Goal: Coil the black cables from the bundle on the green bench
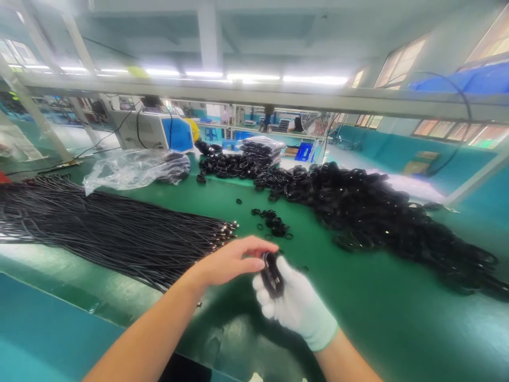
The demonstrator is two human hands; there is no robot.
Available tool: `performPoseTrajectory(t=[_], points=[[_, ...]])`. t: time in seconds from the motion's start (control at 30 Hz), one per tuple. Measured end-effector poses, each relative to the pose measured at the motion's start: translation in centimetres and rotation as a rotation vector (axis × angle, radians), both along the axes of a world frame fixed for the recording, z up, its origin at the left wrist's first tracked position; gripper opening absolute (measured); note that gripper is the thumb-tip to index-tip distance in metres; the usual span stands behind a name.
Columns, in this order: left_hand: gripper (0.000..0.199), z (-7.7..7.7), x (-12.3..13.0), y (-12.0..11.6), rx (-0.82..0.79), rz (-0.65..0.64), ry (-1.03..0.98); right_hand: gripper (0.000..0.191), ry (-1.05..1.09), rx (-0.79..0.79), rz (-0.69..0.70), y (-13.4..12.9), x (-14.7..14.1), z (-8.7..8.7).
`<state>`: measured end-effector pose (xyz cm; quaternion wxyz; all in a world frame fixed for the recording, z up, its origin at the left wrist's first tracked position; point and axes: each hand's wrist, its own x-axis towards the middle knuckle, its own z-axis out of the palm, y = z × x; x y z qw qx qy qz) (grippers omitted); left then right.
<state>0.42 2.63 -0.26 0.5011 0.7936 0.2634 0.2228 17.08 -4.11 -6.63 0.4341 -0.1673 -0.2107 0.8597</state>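
A small oval coil of black cable (272, 277) with a metal connector is in front of me, above the green table. My right hand (296, 303), in a white glove, has its fingers wrapped around the coil. From the left, my bare left hand (233, 261) closes thumb and fingers on the coil's upper end. Whether it also pinches a small ring there, I cannot tell. Just beyond the hands lie several small black rings (274, 223), some loose and some heaped.
Long straight black cables (119, 228) spread across the left, connector ends towards the middle. Coiled black cables (358, 207) form a large pile at right and back. A clear plastic bag (131, 168), a blue-white machine (153, 130) and bagged stacks (262, 148) stand behind, under a metal shelf beam (246, 94).
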Motion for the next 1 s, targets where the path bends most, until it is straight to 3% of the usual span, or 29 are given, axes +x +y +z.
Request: performPoseTrajectory(t=[0.1,0.23,0.33,0.43,0.53,0.63,0.87,1.0], points=[[0.030,-0.6,0.0,0.3,-0.070,0.025,0.010,0.048,-0.149,0.084,-0.023,0.0,-0.2,0.1],[0.025,-1.0,0.7,-0.6,0.116,0.312,0.094,0.042,-0.450,0.320,-0.156,0.1,0.4,0.1],[0.021,-1.3,0.9,-1.8,0.041,0.499,0.052,0.043,-0.463,0.327,-0.161,0.3,0.8,0.2],[0.013,-1.9,1.2,-3.2,-0.217,0.458,0.007,0.041,-0.480,0.356,-0.163,0.5,0.5,0.4],[0.013,-2.5,1.6,-4.3,-0.371,0.428,-0.121,0.041,-0.471,0.392,-0.195,0.4,-0.1,0.6],[0.015,-2.9,1.8,-4.7,-0.429,0.426,-0.224,0.041,-0.364,0.350,-0.141,0.1,-0.3,0.7],[0.012,-3.1,1.4,-3.2,-0.512,0.260,-0.241,0.041,-0.309,0.265,-0.118,-0.1,0.0,0.2],[0.015,-2.9,1.7,-3.3,-0.475,0.323,-0.240,0.037,-0.289,0.246,-0.148,-0.1,-0.1,0.0]])
